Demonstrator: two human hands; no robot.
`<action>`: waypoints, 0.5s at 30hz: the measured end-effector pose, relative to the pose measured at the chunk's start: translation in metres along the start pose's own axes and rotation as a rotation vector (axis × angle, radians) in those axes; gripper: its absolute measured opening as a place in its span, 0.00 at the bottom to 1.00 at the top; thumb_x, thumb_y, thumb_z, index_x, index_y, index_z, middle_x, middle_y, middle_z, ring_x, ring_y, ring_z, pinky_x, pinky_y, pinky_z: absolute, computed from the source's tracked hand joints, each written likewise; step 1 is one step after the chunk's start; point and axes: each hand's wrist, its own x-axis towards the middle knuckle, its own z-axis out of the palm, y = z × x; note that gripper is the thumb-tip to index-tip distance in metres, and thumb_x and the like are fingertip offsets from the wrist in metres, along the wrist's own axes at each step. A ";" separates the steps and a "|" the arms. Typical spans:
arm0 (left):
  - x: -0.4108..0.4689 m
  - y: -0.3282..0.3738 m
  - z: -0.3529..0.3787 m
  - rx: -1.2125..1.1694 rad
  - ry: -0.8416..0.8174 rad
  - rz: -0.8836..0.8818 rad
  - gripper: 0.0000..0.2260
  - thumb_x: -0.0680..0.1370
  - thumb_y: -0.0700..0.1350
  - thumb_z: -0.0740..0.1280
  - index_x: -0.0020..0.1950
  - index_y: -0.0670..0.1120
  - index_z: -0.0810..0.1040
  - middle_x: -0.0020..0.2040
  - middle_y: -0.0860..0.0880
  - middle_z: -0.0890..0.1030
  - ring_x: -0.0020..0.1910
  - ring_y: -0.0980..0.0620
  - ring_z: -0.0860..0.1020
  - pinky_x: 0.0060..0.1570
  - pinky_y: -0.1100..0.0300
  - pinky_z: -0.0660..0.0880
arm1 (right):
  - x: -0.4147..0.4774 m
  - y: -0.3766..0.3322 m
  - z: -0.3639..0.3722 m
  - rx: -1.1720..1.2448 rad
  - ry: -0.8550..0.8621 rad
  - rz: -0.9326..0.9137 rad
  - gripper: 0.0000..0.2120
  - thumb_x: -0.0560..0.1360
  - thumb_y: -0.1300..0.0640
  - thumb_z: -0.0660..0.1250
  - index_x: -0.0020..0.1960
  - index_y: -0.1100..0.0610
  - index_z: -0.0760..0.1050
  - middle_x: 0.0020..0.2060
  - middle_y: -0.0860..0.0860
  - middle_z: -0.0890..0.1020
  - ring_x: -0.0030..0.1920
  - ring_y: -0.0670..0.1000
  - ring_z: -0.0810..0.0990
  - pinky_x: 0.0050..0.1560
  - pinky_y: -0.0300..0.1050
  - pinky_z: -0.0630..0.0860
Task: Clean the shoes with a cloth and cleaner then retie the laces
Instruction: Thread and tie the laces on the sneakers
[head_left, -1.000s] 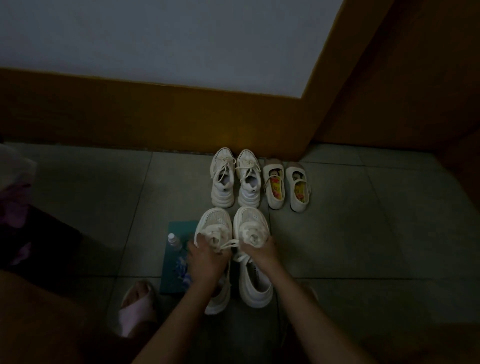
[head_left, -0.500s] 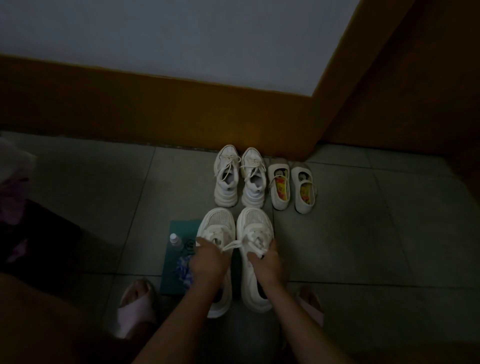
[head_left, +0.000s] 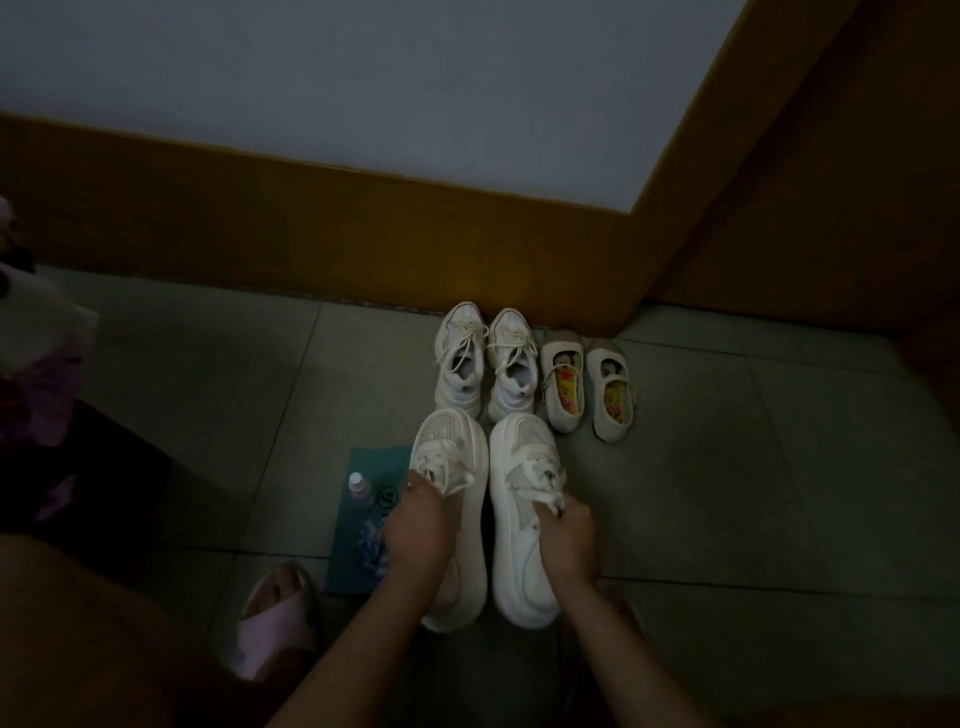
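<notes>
- Grey floor tiles (head_left: 727, 493) meet a brown skirting board (head_left: 260, 234) under a pale wall, in dim light.
- Two white sneakers stand side by side on the tiles, toes toward the wall: the left sneaker (head_left: 457, 519) and the right sneaker (head_left: 524, 519), just apart.
- The left hand (head_left: 415, 530) lies over the left sneaker, its fingers curled and pinching the lace (head_left: 447, 478) at the tongue.
- The right hand (head_left: 569, 540) lies at the outer side of the right sneaker, fingers closed around a lace end (head_left: 550, 501).
- A teal cloth (head_left: 363, 519) lies flat just left of the left sneaker, with a small bottle (head_left: 358, 486) standing on it.
- Against the skirting board stand a second pair of laced sneakers (head_left: 485, 364) and, beside them, small strap shoes (head_left: 587, 389) with printed insoles.
- A foot in a pink slipper (head_left: 275, 618) rests on the tiles lower left.
</notes>
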 end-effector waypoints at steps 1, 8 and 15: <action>0.002 0.001 -0.005 0.012 0.015 0.020 0.20 0.82 0.50 0.54 0.69 0.39 0.64 0.59 0.44 0.78 0.56 0.47 0.78 0.53 0.58 0.73 | 0.000 -0.004 -0.005 0.013 0.003 -0.009 0.06 0.76 0.59 0.65 0.47 0.61 0.79 0.42 0.57 0.82 0.44 0.58 0.81 0.44 0.49 0.77; 0.032 0.009 -0.070 -0.135 0.101 0.033 0.15 0.81 0.44 0.54 0.63 0.37 0.70 0.57 0.39 0.78 0.55 0.43 0.77 0.53 0.54 0.71 | 0.006 -0.061 -0.036 0.059 0.006 -0.141 0.12 0.77 0.56 0.64 0.35 0.50 0.70 0.32 0.49 0.76 0.35 0.51 0.76 0.34 0.41 0.69; 0.094 0.009 -0.158 -0.147 0.286 0.013 0.14 0.80 0.44 0.56 0.58 0.36 0.74 0.54 0.38 0.78 0.52 0.40 0.78 0.40 0.54 0.68 | 0.026 -0.143 -0.014 0.059 -0.024 -0.230 0.10 0.77 0.55 0.64 0.37 0.54 0.73 0.33 0.51 0.76 0.37 0.52 0.75 0.32 0.41 0.65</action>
